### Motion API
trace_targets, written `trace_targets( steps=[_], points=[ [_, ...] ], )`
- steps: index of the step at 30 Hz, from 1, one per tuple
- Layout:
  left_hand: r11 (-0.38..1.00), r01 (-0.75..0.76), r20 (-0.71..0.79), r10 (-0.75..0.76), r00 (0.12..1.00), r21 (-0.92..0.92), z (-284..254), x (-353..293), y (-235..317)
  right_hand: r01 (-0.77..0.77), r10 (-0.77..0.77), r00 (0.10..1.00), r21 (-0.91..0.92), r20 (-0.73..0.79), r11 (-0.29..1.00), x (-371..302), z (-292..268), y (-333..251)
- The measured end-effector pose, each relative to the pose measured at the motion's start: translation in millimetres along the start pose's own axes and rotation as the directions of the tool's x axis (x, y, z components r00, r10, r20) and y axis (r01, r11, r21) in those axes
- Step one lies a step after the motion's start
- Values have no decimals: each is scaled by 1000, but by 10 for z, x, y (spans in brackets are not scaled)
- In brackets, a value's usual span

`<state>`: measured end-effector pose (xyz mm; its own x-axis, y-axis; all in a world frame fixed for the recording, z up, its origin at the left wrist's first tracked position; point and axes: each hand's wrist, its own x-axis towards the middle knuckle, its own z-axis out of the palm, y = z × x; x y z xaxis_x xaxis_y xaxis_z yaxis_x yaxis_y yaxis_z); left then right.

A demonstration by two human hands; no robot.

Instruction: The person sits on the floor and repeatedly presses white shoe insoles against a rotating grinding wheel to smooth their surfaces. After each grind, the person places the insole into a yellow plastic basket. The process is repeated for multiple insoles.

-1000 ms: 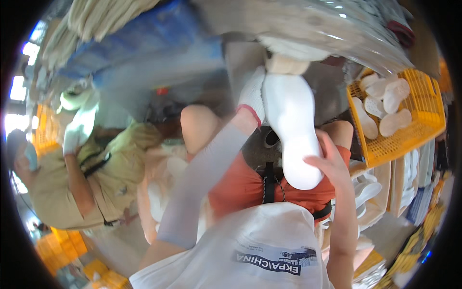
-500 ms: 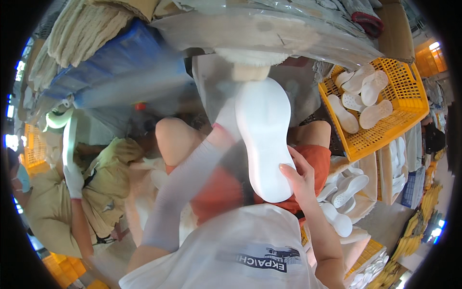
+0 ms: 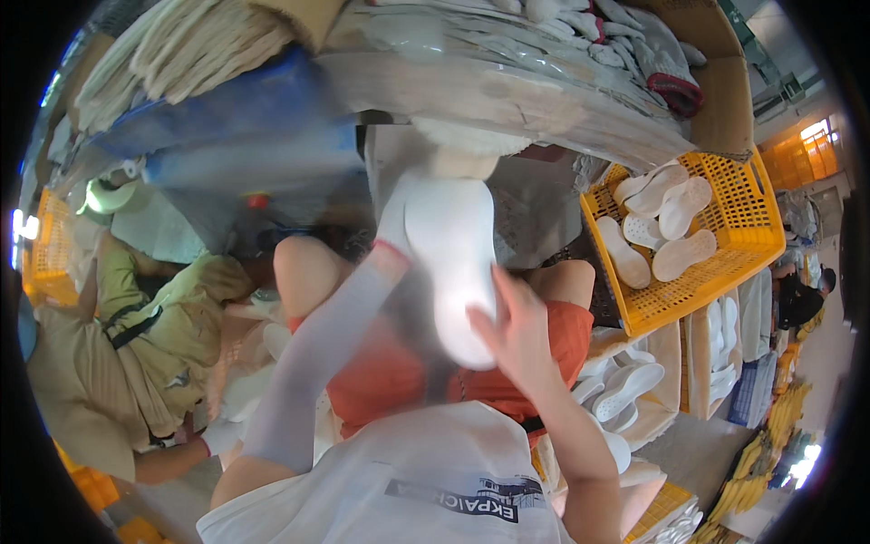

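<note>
At the right side, one yellow basket [image 3: 711,286], tilted in the view, with six pale soles [image 3: 684,256] inside as far as can be counted. Below it, one cloth-lined box [image 3: 669,372] with more soles, too overlapped for a sure count. At the upper left, one blue crate [image 3: 231,109] beneath a thick stack of beige cloth [image 3: 204,50]. At the upper right, one cardboard box [image 3: 729,91], with red-edged gloves [image 3: 666,77] just beside or partly in it; cannot tell which.

Across the top, a worktop covered with clear plastic [image 3: 562,95]. Under its edge, one white fluffy wheel [image 3: 471,136]. Farther left, one red button [image 3: 258,200]. On the lower right, grey floor [image 3: 675,453]. In the room, two other people: one in khaki clothes [image 3: 168,335] at the left, one in black [image 3: 799,304] far right.

In the middle, above the lap, one white shoe sole [image 3: 453,245], upper end close under the wheel. Held at the lower end by the bare right hand [image 3: 518,331], fingers pinching the edge, thumb on the upper face. At the upper left edge, the white-gloved left hand [image 3: 396,227], mostly hidden behind; cannot tell the state of its fingers.
</note>
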<state>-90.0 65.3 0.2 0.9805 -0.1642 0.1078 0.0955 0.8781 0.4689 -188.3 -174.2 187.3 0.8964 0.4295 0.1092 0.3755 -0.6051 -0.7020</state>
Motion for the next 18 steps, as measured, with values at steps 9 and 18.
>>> trace_targets(
  steps=[9,18],
  points=[
    [43,55,-67,373,925,998,362,-80,-90,-271,249,963,379,106,885,-243,-119,547],
    [362,106,-57,-144,988,926,1129,-377,-332,-543,399,804,818,441,191,632,-156,1253]
  ],
)
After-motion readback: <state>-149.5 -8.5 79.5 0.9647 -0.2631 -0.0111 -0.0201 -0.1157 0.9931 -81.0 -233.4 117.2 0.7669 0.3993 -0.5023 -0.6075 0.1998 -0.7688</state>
